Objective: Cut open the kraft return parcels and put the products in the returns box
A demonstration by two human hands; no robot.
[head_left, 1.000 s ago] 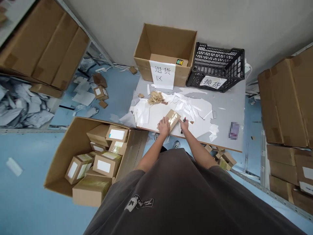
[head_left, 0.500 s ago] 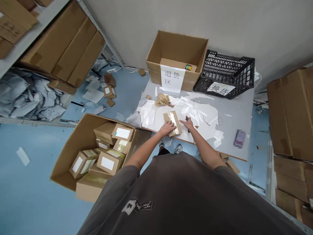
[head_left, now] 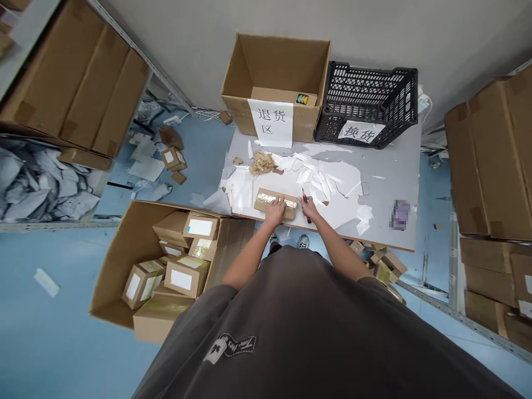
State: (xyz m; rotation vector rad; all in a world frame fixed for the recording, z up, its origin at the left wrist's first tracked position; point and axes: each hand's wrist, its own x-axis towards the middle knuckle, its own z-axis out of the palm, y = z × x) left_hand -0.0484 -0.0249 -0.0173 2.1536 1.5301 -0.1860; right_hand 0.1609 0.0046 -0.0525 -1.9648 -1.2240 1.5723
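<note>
A small brown parcel (head_left: 266,200) with shiny tape lies lengthwise from left to right near the table's front edge. My left hand (head_left: 276,211) rests on top of it with the fingers spread, pressing on its taped face. Just right of the parcel, my right hand (head_left: 308,208) is closed around a red and black tool (head_left: 305,198), whose thin tip points away from me. White paper scraps (head_left: 318,180) and a crumpled brown paper wad (head_left: 262,162) lie behind the parcel.
At the table's back stand an open carton (head_left: 233,113) with a paper sign and a black crate (head_left: 332,128). Left of the table, a large carton (head_left: 112,266) holds several parcels. A blurred purple item (head_left: 400,215) lies at the table's right. Shelves with cartons flank both sides.
The parcel has turned from pointing away from me to lying sideways, with my left hand still on it. The tool in my right hand now shows its thin tip. The camera view has shifted.
</note>
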